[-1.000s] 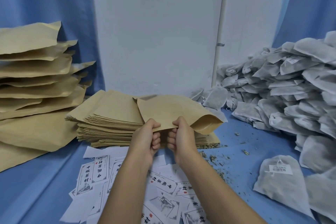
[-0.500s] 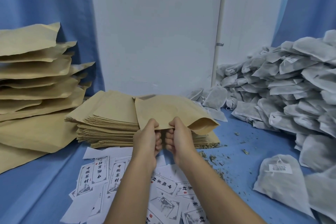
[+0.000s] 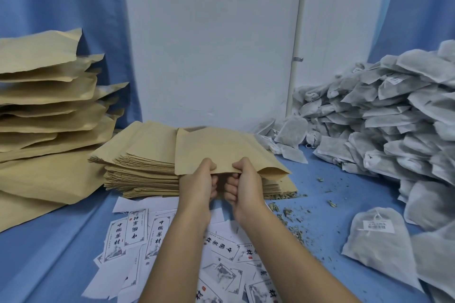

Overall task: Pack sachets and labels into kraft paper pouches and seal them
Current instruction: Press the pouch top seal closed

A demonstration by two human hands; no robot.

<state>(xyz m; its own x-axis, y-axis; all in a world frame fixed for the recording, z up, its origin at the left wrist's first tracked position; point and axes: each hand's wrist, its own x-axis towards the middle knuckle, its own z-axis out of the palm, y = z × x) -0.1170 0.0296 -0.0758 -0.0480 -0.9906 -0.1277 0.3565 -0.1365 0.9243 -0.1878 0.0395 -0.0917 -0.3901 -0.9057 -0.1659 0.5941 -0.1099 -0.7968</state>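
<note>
Sachets (image 3: 394,118) are heaped at 3 o'clock. Bulging pouches (image 3: 44,96) are piled at 9 o'clock. Flat stack (image 3: 138,160): centre. Labels (image 3: 133,229): 6 o'clock. One pouch (image 3: 221,150) is above the stack; left hand (image 3: 197,187) and right hand (image 3: 243,187) pinch its near edge.

Both bare forearms reach forward side by side. The left hand (image 3: 198,186) and right hand (image 3: 243,187) sit close together, thumbs on top and fingers curled beneath, pinching a kraft paper pouch (image 3: 221,147) by its near edge.
</note>
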